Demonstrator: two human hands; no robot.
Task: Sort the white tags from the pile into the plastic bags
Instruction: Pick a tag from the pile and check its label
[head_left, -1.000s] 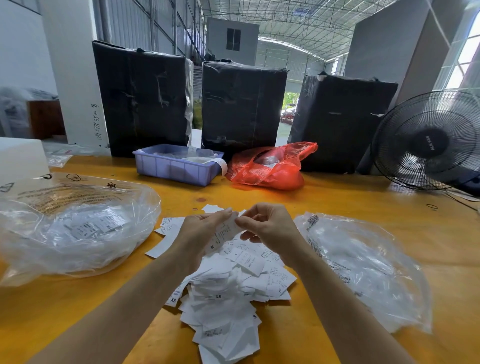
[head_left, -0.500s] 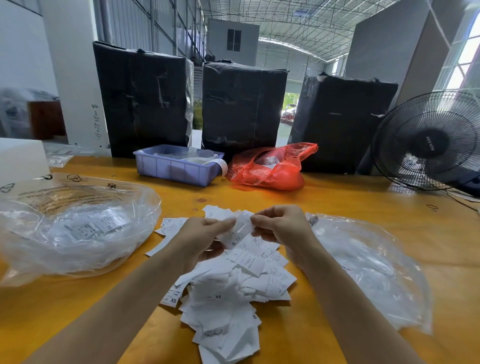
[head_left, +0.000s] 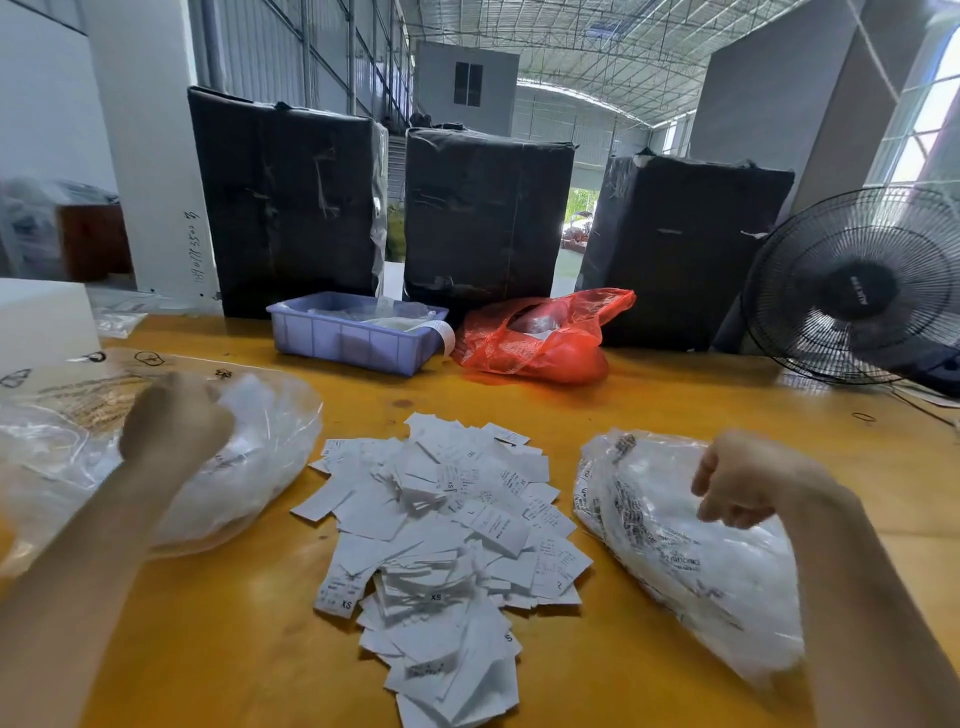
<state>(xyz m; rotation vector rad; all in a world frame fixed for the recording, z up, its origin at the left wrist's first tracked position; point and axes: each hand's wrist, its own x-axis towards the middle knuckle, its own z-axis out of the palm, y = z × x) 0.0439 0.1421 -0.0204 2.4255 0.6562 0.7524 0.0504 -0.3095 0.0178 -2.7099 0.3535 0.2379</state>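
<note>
Left hand (head_left: 174, 415), blurred, hangs over the left plastic bag (head_left: 270, 457) at nine o'clock with fingers curled; whether it holds anything I cannot tell. Right hand (head_left: 743, 480) curls loosely over the right plastic bag (head_left: 670, 530) at three o'clock, nothing visibly held. Between the bags lies the pile of white tags (head_left: 441, 545) (some marked XS) on the yellow table (head_left: 234, 623). At twelve o'clock sit a purple tray (head_left: 353, 338) and a red bag (head_left: 540, 343).

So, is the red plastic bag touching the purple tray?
Apart. The head view shows a strip of bare yellow table between the red plastic bag and the purple tray; only a white paper strip hangs over the tray's corner there.
</note>
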